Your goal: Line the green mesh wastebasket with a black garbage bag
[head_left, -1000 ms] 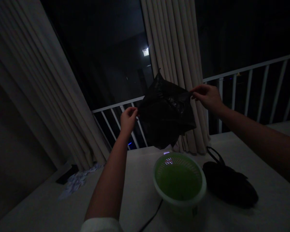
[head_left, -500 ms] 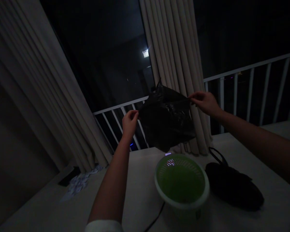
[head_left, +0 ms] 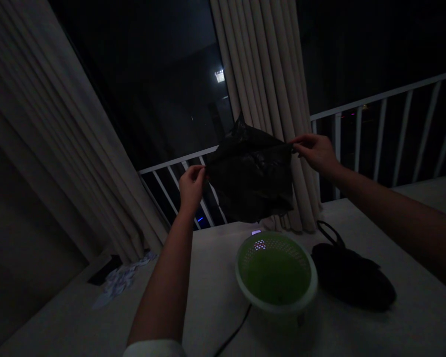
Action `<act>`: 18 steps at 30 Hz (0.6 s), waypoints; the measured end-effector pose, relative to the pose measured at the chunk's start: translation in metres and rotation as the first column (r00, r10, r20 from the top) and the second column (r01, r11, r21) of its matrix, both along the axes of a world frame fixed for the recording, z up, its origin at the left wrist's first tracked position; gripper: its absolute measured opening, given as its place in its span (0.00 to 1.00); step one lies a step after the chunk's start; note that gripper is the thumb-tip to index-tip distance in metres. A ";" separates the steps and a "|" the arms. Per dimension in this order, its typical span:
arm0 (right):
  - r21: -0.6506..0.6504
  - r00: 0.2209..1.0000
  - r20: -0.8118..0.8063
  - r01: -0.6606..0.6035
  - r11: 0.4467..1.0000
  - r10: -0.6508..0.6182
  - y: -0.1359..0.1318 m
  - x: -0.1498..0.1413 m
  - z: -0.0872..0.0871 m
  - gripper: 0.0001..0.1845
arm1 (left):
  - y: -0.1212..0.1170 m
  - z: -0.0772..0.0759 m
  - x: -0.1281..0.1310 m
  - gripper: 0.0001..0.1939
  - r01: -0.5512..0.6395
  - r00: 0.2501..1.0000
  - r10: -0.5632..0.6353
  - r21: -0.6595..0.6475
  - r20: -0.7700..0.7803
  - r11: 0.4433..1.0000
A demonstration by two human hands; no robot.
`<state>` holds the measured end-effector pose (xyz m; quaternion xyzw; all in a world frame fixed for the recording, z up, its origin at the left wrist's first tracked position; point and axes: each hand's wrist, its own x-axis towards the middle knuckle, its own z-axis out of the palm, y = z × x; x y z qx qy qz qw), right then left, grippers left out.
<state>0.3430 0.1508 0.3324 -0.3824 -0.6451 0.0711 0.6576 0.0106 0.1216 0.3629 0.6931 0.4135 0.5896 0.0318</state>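
Observation:
A black plastic bag (head_left: 250,178) hangs stretched between my two hands, its mouth edge pulled wide. My left hand (head_left: 192,187) pinches the bag's left edge between thumb and fingers. On the opposite side, my right hand (head_left: 317,152) is closed on the bag's right corner, a little higher than the left. Below the bag, apart from it, stands a green plastic basket (head_left: 277,310) with a perforated wall and a pale rim. Its inside looks dark green in the dim light.
Right of the basket lies a black bag with a strap (head_left: 353,277). A dark cable (head_left: 233,334) runs by the basket's left. Patterned cloth or paper (head_left: 121,280) and a dark flat object (head_left: 104,270) lie at left. Curtains (head_left: 267,64) and a white railing (head_left: 382,96) stand behind.
My hands have drawn slightly farther apart, so the black plastic bag is stretched a bit wider. The whole view has shifted a little; the basket stays in place.

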 end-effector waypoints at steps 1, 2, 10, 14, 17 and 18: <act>-0.053 0.998 0.045 -0.037 0.998 0.040 0.002 -0.001 -0.003 0.08 | 0.002 -0.003 0.000 0.08 0.004 0.999 -0.006 -0.046 -0.048 0.999; -0.131 0.989 0.114 -0.077 0.988 0.093 0.004 -0.003 -0.006 0.06 | 0.006 -0.006 0.000 0.06 0.008 0.994 -0.020 -0.105 -0.110 0.994; -0.088 0.978 0.208 0.004 0.996 0.014 0.002 -0.008 -0.002 0.08 | 0.016 -0.014 -0.006 0.09 -0.035 0.996 0.035 0.002 -0.085 0.999; -0.067 0.970 0.238 0.068 0.995 -0.050 -0.005 -0.007 0.004 0.09 | 0.010 -0.009 -0.005 0.09 -0.039 0.985 0.038 -0.003 -0.168 0.999; -0.195 0.901 0.434 0.091 0.976 0.002 0.000 -0.009 -0.005 0.05 | 0.012 -0.016 -0.002 0.06 -0.062 0.919 -0.019 -0.193 -0.393 0.979; -0.216 0.887 0.463 0.102 0.971 0.010 0.002 -0.009 -0.008 0.05 | 0.012 -0.018 -0.002 0.05 -0.077 0.908 -0.019 -0.211 -0.418 0.974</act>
